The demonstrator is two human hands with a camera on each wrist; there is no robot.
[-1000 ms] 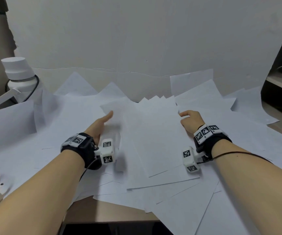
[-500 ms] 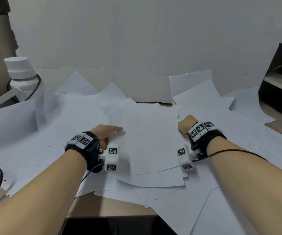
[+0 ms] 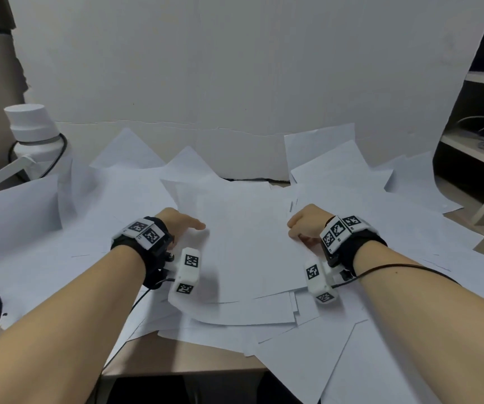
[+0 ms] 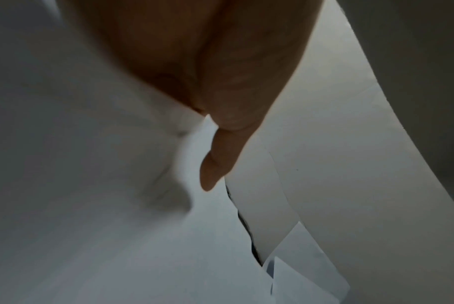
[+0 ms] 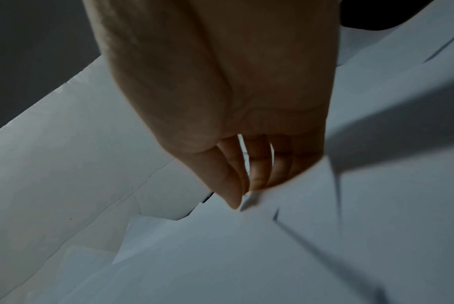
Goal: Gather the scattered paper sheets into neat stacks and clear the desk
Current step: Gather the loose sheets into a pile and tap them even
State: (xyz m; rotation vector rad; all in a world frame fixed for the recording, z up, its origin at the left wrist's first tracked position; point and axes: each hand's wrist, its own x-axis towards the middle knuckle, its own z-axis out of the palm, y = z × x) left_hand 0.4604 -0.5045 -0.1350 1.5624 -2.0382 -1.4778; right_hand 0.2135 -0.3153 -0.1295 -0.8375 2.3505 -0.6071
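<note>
We hold a loose stack of plain white paper sheets between our two hands, flat on the light wooden table. Our left hand grips the stack's left edge: the thumb lies on top, pointing inward, and the left wrist view shows the thumb over the sheet edge with the other fingers hidden below it. Our right hand grips the right edge; the right wrist view shows its fingers curled down and pinching paper against the thumb. The stack's sheets are not yet squared: corners fan out along the near edge, just below both grips.

More scattered white sheets lie all round the grips, some leaning on the white cardboard backdrop beyond the stack, some hanging over the table's near edge. Well left of the left grip stands a white plastic bottle. Far right of the right grip is a shelf unit holding cables.
</note>
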